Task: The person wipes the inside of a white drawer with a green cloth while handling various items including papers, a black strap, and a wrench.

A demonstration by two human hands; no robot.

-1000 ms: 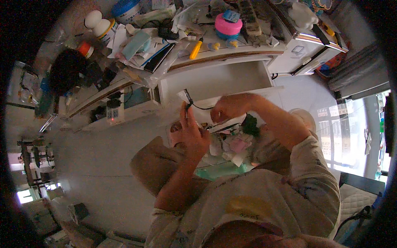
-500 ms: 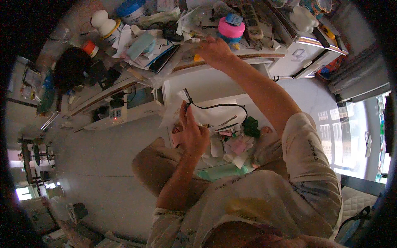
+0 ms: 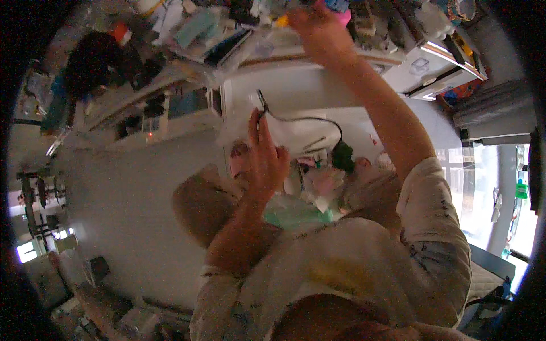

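Observation:
My left hand is raised in front of the pulled-out white drawer. Its fingertips are pinched on a thin black cable near a pale tag. The cable curves right and down to a dark green bunched thing. My right hand, smeared by motion, is over the cluttered top at the far side. A small yellow thing shows at its left; whether the fingers hold it cannot be made out. Just beyond the hand is a pink round container, partly covered.
Papers and a teal packet heap at the far left, beside a black rounded thing. Between my legs lie a pink crumpled thing and a green plastic sheet. A white cabinet stands at the right.
The view has shifted, so the drawer and tabletop sit higher in the picture. My right hand is farther off and blurred, with the yellow thing higher beside it. My left hand stays on the cable.

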